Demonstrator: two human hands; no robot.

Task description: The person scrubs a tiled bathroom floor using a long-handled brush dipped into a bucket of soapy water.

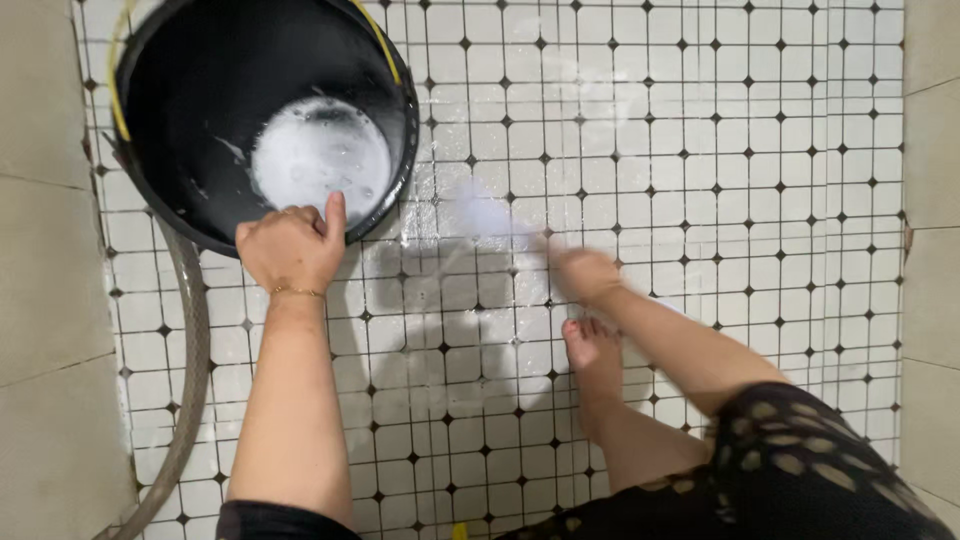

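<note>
A wet tiled floor (700, 150) is filling the view. At ten o'clock, a black bucket (190, 90) of soapy water, likely heavy and slippery, is being gripped at its rim by left-hand fingers (292, 245). Right hand (585, 275) is blurring; grip unclear.

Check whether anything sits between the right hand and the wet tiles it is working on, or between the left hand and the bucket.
Nothing visible does. The left hand already grips the black bucket by its rim. The blurred right hand is down at the wet tiled floor; the bare foot stands just behind it, not between.
</note>
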